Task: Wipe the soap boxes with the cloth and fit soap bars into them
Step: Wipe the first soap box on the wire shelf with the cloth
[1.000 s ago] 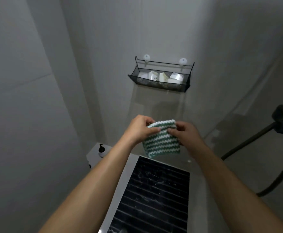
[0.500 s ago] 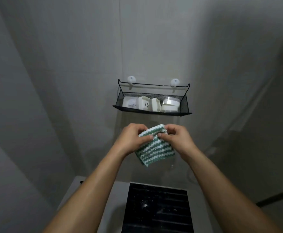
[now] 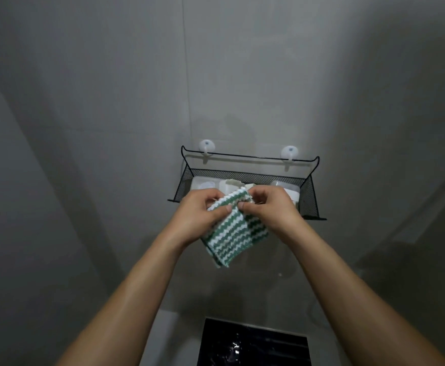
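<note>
Left hand [image 3: 199, 216]: fingers curled, thumb pressed on the front of the cloth [image 3: 232, 233], gripping its upper left edge. Right hand [image 3: 270, 211]: fingers curled, pinching the upper right edge of the cloth just beside the left thumb. Both hands are raised in front of the wall, forearms bare and reaching up from below.

The cloth is green and white in wavy stripes. It hangs folded from the two hands, the lower corner pointing down, free of any support.

Directly behind the hands is a black wire-mesh basket [image 3: 309, 199], hung by its top rail on two white hooks [image 3: 207, 146] fixed to the wall. The knuckles of both hands overlap the basket's front edge in the view; contact cannot be determined.

Inside the basket stand several white soap boxes [image 3: 205, 184], side by side along the row. The hands and the cloth hide the lower parts of them. Whether any of them holds soap cannot be determined.

The wall [image 3: 110, 101] is grey, with a vertical joint line running above the basket.

At the bottom edge lies a dark glossy panel [image 3: 253, 344] set in a pale surface [image 3: 176, 336], below the arms.
</note>
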Motion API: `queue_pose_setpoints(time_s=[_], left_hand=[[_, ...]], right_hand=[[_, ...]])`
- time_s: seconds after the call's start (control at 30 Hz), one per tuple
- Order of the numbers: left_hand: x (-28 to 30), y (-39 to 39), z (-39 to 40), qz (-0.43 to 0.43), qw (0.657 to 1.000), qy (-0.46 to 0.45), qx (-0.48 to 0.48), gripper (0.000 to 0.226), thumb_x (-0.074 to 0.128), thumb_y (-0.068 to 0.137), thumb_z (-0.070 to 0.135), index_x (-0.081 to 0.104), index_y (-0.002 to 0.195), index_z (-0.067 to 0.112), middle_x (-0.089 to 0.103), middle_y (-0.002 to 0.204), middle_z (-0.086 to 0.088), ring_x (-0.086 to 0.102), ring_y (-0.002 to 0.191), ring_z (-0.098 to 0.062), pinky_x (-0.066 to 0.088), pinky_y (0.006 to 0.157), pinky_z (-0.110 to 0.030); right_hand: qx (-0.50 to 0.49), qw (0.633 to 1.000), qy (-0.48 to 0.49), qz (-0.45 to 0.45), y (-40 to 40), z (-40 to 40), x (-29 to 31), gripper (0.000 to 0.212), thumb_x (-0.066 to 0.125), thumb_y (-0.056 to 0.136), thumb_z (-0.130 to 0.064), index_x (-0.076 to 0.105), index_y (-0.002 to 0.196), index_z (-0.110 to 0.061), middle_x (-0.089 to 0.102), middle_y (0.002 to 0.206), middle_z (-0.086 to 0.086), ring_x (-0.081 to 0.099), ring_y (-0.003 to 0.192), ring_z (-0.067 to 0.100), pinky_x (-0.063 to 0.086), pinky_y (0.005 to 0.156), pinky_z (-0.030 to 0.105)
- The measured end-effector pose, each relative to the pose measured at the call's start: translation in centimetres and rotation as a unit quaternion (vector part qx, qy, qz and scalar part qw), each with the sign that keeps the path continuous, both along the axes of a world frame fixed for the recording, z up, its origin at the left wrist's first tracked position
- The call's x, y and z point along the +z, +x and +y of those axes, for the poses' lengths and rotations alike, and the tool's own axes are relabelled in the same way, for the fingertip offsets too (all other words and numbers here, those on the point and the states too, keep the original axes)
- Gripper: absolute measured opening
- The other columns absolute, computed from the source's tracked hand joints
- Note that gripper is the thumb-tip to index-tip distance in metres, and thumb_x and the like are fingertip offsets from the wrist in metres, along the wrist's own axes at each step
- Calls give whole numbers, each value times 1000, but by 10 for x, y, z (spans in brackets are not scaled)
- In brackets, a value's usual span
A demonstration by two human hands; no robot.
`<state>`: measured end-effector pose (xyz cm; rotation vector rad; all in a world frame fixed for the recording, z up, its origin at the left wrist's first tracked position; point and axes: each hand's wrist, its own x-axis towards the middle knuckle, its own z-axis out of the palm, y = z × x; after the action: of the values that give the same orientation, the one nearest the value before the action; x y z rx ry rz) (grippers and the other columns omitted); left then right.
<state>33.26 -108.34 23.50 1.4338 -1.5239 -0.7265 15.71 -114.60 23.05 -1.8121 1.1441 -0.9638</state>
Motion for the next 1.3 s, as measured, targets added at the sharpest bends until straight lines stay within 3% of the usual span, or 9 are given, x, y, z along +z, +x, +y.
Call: queue_pose_setpoints(time_s=[0.17,0.33,0.4,0.5,0.67,0.8,0.9,1.07,1.3], left_hand=[[13,-3,-39,23,1000,3,15,11,69,90,11,63,89,1,73,76,-9,66,66,-16,49,63,-29],[17,-2,-72,56,998,34,20,14,64,94,21,59,82,15,72,71,-4,68,62,-13,47,53,-22],[18,-2,-84,74,996,49,24,16,62,95,24,59,81,19,73,71,0,69,61,-12,48,49,-21],[18,0,-102,100,993,53,34,15,61,96,23,62,81,19,73,72,2,70,64,-13,49,54,-23],[17,5,-126,115,990,58,61,10,62,95,22,66,91,14,76,80,-4,74,73,-23,57,70,-41],[15,6,-133,117,990,58,61,13,62,94,23,64,92,10,76,80,-6,74,72,-23,58,72,-42],[14,10,-136,131,988,62,56,12,62,95,21,64,91,11,75,81,-6,74,73,-24,58,73,-43],[7,18,-142,148,984,76,60,9,62,94,22,66,89,17,75,82,-4,74,75,-23,60,76,-46],[-2,23,-149,196,973,113,55,12,62,94,26,66,91,16,76,79,-4,75,70,-22,61,70,-43]], right_hand=[[35,999,-2,12,-2,-47,12,7,80,83,-16,74,86,-12,75,86,17,67,75,25,57,78,46],[-1,1000,17,25,-29,-87,13,17,75,86,-38,74,84,-21,75,85,0,72,87,18,59,82,42],[-81,991,-30,99,-43,-102,8,19,73,87,-38,69,79,-22,72,79,-3,70,81,18,58,77,39],[-182,939,-99,274,-63,-120,-1,21,69,89,-38,64,84,-18,68,84,2,64,83,24,53,73,36],[-185,890,21,416,-73,-138,-12,47,44,97,-59,54,86,-15,61,91,8,58,83,27,47,71,36],[-170,889,86,417,-63,-146,-13,66,30,99,-65,65,90,-10,69,105,14,63,92,29,52,82,38],[-187,891,131,393,-58,-150,-13,64,33,97,-66,65,92,-11,68,110,14,65,97,32,54,91,44],[-232,899,197,314,-58,-155,-12,48,54,93,-55,61,78,-9,67,77,12,70,60,31,63,71,46],[-253,917,242,191,-58,-154,-10,27,62,90,-32,58,80,-7,62,80,17,62,58,32,59,53,38]])
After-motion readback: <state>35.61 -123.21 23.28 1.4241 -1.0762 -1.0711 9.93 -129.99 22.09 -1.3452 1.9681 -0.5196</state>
